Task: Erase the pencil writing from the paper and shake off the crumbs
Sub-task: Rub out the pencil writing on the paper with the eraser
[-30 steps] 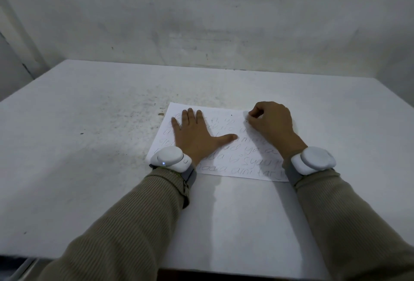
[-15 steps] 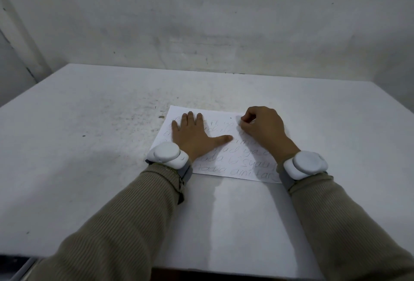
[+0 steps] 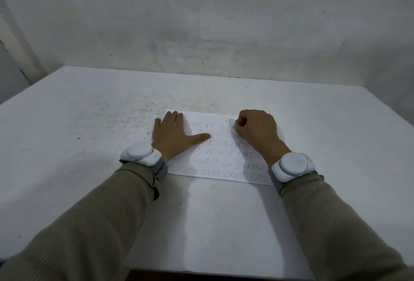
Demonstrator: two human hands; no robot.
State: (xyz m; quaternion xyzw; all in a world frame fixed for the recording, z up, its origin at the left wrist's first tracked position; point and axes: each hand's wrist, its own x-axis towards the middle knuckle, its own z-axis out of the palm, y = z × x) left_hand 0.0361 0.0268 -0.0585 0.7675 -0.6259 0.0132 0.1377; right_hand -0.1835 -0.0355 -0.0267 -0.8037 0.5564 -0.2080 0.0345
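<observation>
Pinning the pencilled paper (image 3: 216,165) to the table (image 3: 85,168) at 9 o'clock, the left grip (image 3: 172,137) is lying flat; the right grip (image 3: 257,133) is resting curled at 1 o'clock, contents hidden.

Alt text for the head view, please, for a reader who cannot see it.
A left hand lies flat on a pencil-written paper on a white table, holding it down. The right hand, fingers curled, rests on the sheet's far right part; anything it grips is hidden.

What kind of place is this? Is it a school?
Hard to say; probably a plain indoor work corner. A scuffed white table stands against a grey, stained wall, and one sheet of paper with pencil writing lies on it.
</observation>
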